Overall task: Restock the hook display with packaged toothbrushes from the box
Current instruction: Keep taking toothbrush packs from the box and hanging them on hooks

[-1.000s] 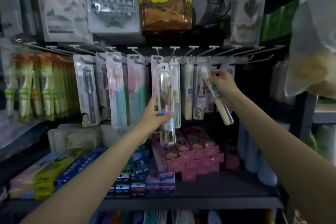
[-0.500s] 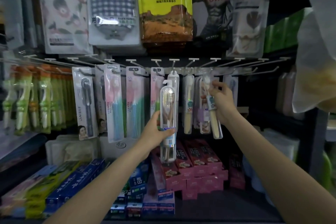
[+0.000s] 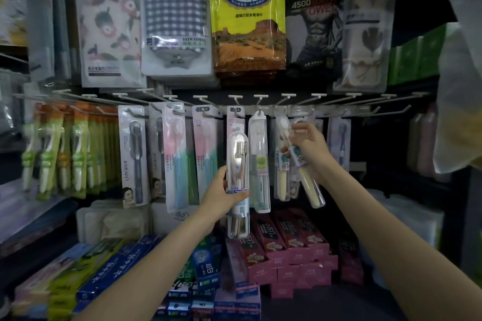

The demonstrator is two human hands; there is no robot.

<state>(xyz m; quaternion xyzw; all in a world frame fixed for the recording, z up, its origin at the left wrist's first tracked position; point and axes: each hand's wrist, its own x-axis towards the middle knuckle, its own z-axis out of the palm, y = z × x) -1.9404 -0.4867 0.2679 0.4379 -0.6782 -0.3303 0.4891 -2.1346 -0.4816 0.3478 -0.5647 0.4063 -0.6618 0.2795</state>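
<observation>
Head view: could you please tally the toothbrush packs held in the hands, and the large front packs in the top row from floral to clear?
Held toothbrush packs: 2, the bronze-handled toothbrush pack in the left hand and the cream-handled toothbrush pack in the right hand
Large top-row packs: 5, the floral pack, checked pack, yellow pack, black pack and clear pack
Total: 7

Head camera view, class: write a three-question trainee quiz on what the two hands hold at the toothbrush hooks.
1. True or false: the left hand grips a clear toothbrush case.
2. The yellow-handled toothbrush pack in the right hand is: A) upright, B) tilted, C) lying on the shelf.
3. Fill in: the boxes below the packs, right of the left forearm, are mostly ____ toothpaste boxes.

Key: 1 true; 2 B; 3 red.
</observation>
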